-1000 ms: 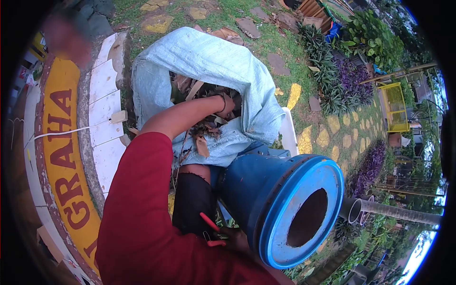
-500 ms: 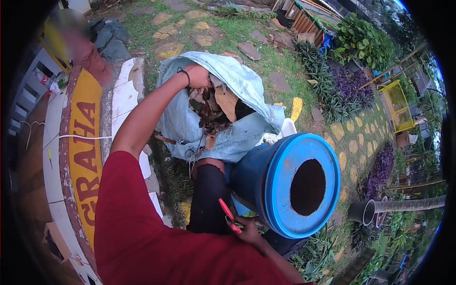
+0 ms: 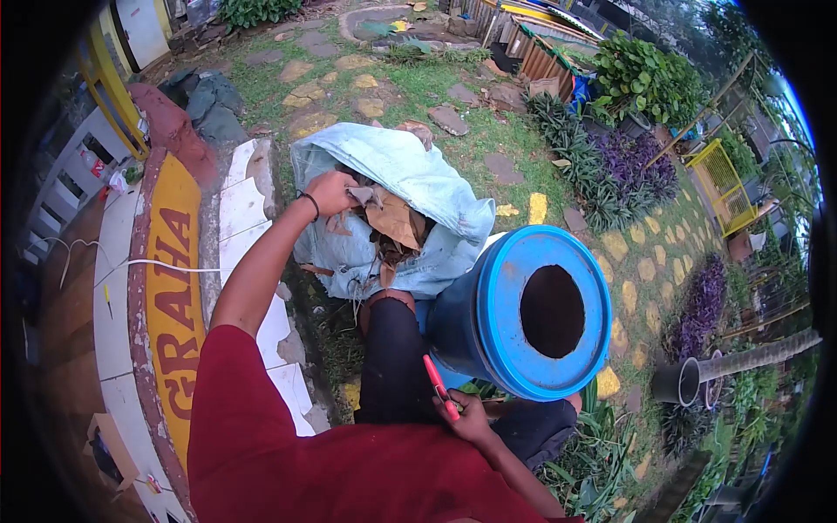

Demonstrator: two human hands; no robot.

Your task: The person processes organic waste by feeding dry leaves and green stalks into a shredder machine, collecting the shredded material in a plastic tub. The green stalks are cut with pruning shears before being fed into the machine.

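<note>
My left hand (image 3: 331, 193) is closed on a greyish dry leaf (image 3: 359, 195) at the open mouth of a pale blue woven sack (image 3: 410, 173). Brown dry leaves (image 3: 394, 221) show inside the sack. Lower down, my right hand (image 3: 469, 420) is wrapped round a red-handled tool (image 3: 438, 380), whose handle points up and to the left. A blue bucket (image 3: 453, 327) with a round hole in its lid (image 3: 506, 301) stands between the sack and my right hand. My legs are partly visible beneath it.
At the left runs a low wall with yellow lettering (image 3: 179, 301), edged by white tiles (image 3: 248, 205). Stepping stones (image 3: 449, 120) cross the grass beyond the sack. Purple plants (image 3: 641, 166), a yellow metal rack (image 3: 722, 185) and a grey pot (image 3: 676, 382) are at the right.
My left hand has drawn back from inside the sack toward its left rim, with a leaf in it. My right hand has turned the red-handled tool, whose handles now look closer together.
</note>
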